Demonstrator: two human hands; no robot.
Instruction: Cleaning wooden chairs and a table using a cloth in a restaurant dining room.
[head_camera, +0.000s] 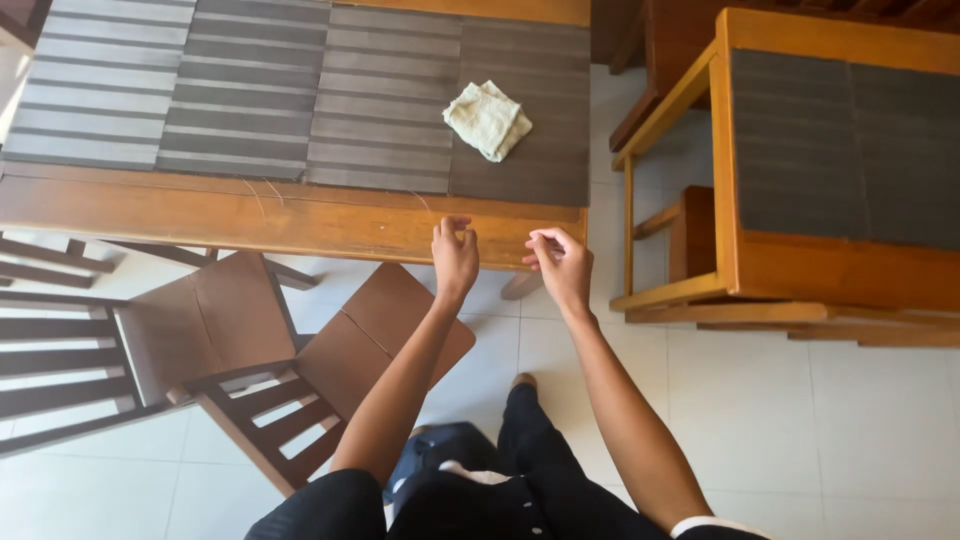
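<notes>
A person stands on a pale tiled floor (760, 420), seen from above, in dark trousers (520, 480), with both bare arms stretched forward. The left hand (455, 258) and the right hand (562, 265) are raised side by side, a little apart, just before the near edge of a long wooden desk (250, 215), toward its right corner. On each hand the thumb and fingertips are pinched together with the other fingers curled; whether anything is caught in the pinch is too fine to tell. A thin pale thread (425, 202) lies loose on the desk's near edge just beyond the left hand.

To the left, below the desk edge, two brown wooden chairs (300, 350) with slatted backs stand close together.

Further on, grey striped mats (300, 90) cover the desk top. A folded cream cloth (487, 120) rests on the rightmost mat, near the desk's right edge, well beyond the hands.

At the far right, a second wooden table (840, 270) carries dark grey mats.
</notes>
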